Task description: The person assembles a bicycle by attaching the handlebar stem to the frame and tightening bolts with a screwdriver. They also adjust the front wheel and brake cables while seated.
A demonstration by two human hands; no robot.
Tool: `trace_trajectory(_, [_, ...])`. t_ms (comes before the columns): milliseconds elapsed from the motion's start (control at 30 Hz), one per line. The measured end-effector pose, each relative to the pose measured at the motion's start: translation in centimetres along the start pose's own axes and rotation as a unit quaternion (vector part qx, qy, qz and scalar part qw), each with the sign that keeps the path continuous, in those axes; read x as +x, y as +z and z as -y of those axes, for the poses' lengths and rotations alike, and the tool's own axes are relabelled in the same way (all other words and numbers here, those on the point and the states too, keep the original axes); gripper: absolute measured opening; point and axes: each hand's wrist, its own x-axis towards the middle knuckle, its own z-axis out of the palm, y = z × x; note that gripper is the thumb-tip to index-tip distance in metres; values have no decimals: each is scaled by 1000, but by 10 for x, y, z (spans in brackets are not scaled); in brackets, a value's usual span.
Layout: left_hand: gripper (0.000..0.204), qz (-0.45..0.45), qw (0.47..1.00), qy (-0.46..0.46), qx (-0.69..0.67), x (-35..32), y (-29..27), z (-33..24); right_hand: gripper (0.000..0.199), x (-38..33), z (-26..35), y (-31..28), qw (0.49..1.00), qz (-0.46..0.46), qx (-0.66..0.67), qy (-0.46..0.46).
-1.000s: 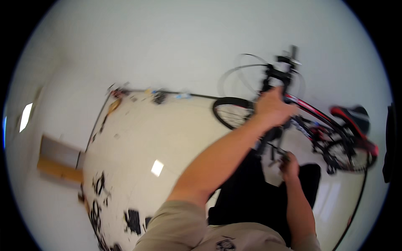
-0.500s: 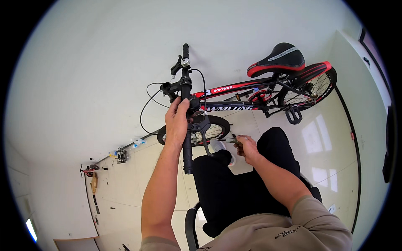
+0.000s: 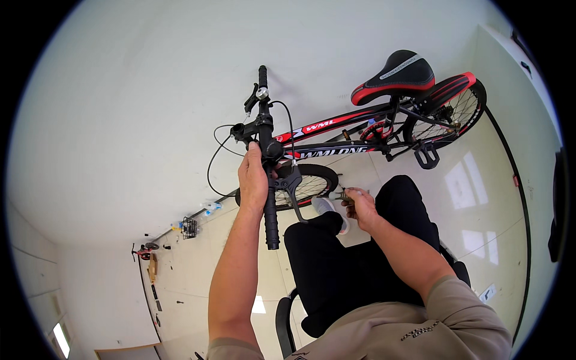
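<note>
A black and red bicycle leans along the pale wall, its handlebar in front of me. My left hand is closed round the bar beside the stem, thumb on the near side and the other fingers mostly hidden behind it. The black brake lever hangs just right of that hand. Over my lap, my right hand is closed on a small tool with a pale grey end pointing left toward the front wheel. Fingers cover much of the tool, so its kind is unclear.
The saddle and rear wheel stand at the far right. A pedal juts toward me. A small black basket, cardboard and scattered parts lie along the left wall. I sit on a black chair.
The view has shifted slightly, so the floor things sit farther right. My left hand stays on the handlebar. My right hand keeps the tool, having moved a little right.
</note>
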Motion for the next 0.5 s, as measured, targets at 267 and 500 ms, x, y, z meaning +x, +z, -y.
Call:
trace_trajectory(267, [56,0,1000,-11,6,-4,4,-7,29,1,0,-1,1000,-2,18,-4])
trace_trajectory(500, [63,19,999,-40,-11,0,-1,-4,27,-4,4,0,999,-3,41,-9])
